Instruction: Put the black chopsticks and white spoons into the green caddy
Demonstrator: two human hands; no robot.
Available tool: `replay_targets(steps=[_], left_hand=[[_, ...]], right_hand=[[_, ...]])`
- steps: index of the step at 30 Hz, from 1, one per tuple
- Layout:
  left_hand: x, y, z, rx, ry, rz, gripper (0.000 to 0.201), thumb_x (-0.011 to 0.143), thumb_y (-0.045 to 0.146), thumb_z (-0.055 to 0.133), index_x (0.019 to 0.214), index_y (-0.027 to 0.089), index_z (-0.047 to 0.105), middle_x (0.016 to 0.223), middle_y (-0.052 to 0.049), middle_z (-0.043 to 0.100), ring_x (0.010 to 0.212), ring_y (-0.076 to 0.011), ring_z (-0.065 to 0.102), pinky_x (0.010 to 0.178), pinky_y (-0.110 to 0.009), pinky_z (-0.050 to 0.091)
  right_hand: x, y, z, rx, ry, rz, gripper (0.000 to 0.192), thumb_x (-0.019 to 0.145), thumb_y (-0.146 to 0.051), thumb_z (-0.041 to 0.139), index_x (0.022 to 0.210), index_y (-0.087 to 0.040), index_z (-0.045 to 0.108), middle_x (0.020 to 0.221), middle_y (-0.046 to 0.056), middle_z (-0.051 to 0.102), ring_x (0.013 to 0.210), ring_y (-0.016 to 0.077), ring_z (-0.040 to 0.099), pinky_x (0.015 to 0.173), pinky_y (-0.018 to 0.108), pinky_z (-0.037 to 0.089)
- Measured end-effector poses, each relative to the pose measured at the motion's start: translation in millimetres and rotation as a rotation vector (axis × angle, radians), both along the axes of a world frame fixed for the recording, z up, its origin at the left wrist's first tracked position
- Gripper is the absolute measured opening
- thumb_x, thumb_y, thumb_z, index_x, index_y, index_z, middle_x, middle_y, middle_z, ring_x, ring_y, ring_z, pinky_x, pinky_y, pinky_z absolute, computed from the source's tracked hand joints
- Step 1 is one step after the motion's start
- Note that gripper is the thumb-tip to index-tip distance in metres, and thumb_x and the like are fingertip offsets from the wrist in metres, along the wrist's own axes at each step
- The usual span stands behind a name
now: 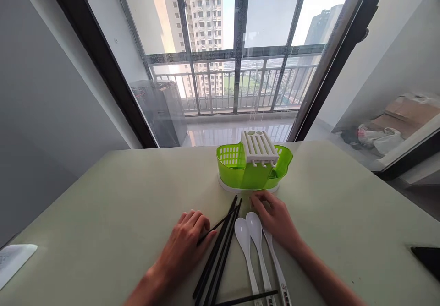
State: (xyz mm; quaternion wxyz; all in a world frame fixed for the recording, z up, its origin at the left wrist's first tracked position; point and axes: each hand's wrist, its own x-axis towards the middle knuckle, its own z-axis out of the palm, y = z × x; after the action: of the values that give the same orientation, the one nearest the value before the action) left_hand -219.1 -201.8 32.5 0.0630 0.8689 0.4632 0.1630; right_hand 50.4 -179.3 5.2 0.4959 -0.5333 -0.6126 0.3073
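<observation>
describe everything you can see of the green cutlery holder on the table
The green cutlery holder is a translucent lime plastic tub with slotted, basket-like walls, sitting upright on a white base tray. A white slotted insert rises from its middle, with round holes on top. No utensils show inside it. It stands at the far middle of the pale table, just beyond the right hand, whose fingertips lie close to the base; whether they touch is unclear.

Holder point(253, 171) at table's point(103, 205) far middle, insert point(258, 147) in it. Nearer: chopsticks point(220, 251) left of spoons point(252, 246). Left hand point(185, 242) on chopsticks, right hand point(275, 219) over spoons. One chopstick point(245, 299) crosswise at near edge.
</observation>
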Motion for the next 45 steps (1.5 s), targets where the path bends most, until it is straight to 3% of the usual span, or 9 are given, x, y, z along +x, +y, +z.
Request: replay_targets(steps=[6, 12, 17, 26, 31, 34, 39, 43, 45], left_hand=[[-3, -3, 1.6, 0.113, -0.123, -0.025, 0.018, 0.106, 0.031, 0.044, 0.092, 0.022, 0.05, 0.066, 0.005, 0.059, 0.051, -0.0122, 0.052, 0.054, -0.025, 0.041], [3, -25, 18.4, 0.176, -0.073, -0.364, 0.016, 0.099, 0.029, 0.055, 0.084, 0.023, 0.053, 0.058, 0.006, 0.059, 0.047, -0.0109, 0.053, 0.058, -0.026, 0.04], [9, -36, 16.5, -0.04, -0.042, -0.481, 0.037, 0.084, 0.058, 0.068, 0.078, 0.024, 0.056, 0.055, 0.005, 0.059, 0.044, -0.0122, 0.05, 0.058, -0.029, 0.04], [6, -37, 11.3, -0.315, -0.043, -0.461, 0.027, 0.078, 0.033, 0.076, 0.061, 0.023, 0.057, 0.053, 0.008, 0.065, 0.046, -0.0093, 0.054, 0.065, -0.028, 0.04], [10, -40, 19.4, -0.352, -0.181, -0.364, 0.014, 0.077, 0.025, 0.07, 0.068, 0.024, 0.06, 0.053, 0.008, 0.06, 0.05, -0.0095, 0.052, 0.069, -0.026, 0.044], [8, -36, 22.8, -0.362, -0.321, -0.244, 0.03, 0.088, 0.029, 0.061, 0.062, 0.021, 0.048, 0.048, 0.007, 0.041, 0.049, -0.0098, 0.039, 0.06, -0.024, 0.04], [5, -18, 25.6, -0.445, -0.868, 0.011, 0.045, 0.106, 0.047, 0.037, 0.069, 0.022, 0.036, 0.063, 0.003, 0.036, 0.055, -0.0106, 0.035, 0.054, -0.025, 0.038], [4, -5, 32.8, -0.455, -1.217, 0.058, 0.042, 0.105, 0.05, 0.039, 0.075, 0.021, 0.042, 0.079, 0.001, 0.04, 0.062, -0.0114, 0.045, 0.061, -0.03, 0.049], [2, -2, 36.7, -0.448, -1.296, 0.114, 0.04, 0.105, 0.05, 0.04, 0.078, 0.021, 0.045, 0.078, 0.002, 0.039, 0.057, -0.0093, 0.039, 0.055, -0.026, 0.044]], right_hand=[[0, 1, 0.9, 0.008, 0.03, -0.011, 0.028, 0.097, -0.044, 0.054, 0.081, -0.022, 0.063, 0.076, 0.002, 0.069, 0.074, 0.0198, 0.062, 0.072, 0.029, 0.045], [-1, 3, 0.9, -0.04, 0.09, -0.013, 0.032, 0.096, -0.05, 0.054, 0.083, -0.022, 0.063, 0.073, 0.002, 0.066, 0.07, 0.0191, 0.059, 0.066, 0.028, 0.045], [0, 4, -3.4, -0.05, 0.118, -0.033, 0.032, 0.095, -0.05, 0.056, 0.081, -0.022, 0.064, 0.071, 0.002, 0.065, 0.068, 0.0186, 0.058, 0.065, 0.028, 0.046], [3, 6, -8.1, -0.066, 0.157, -0.018, 0.033, 0.095, -0.05, 0.056, 0.082, -0.021, 0.064, 0.072, 0.002, 0.064, 0.068, 0.0181, 0.057, 0.064, 0.028, 0.045], [3, 7, -7.5, -0.073, 0.23, -0.024, 0.036, 0.094, -0.054, 0.058, 0.079, -0.022, 0.063, 0.069, 0.0, 0.062, 0.065, 0.0173, 0.056, 0.062, 0.028, 0.045], [3, 8, -8.6, -0.076, 0.274, -0.013, 0.037, 0.093, -0.055, 0.059, 0.078, -0.022, 0.062, 0.068, 0.0, 0.062, 0.064, 0.0175, 0.055, 0.061, 0.028, 0.045], [3, 9, -11.1, -0.096, 0.295, -0.001, 0.037, 0.093, -0.056, 0.059, 0.079, -0.022, 0.062, 0.067, 0.0, 0.06, 0.062, 0.0174, 0.053, 0.059, 0.028, 0.043], [4, 9, -11.8, -0.101, 0.284, -0.008, 0.037, 0.093, -0.056, 0.058, 0.079, -0.022, 0.062, 0.068, 0.0, 0.061, 0.064, 0.0181, 0.054, 0.061, 0.029, 0.043], [4, 9, -11.7, -0.096, 0.275, -0.015, 0.037, 0.093, -0.056, 0.058, 0.082, -0.022, 0.063, 0.069, 0.001, 0.062, 0.065, 0.0186, 0.055, 0.062, 0.029, 0.044]])
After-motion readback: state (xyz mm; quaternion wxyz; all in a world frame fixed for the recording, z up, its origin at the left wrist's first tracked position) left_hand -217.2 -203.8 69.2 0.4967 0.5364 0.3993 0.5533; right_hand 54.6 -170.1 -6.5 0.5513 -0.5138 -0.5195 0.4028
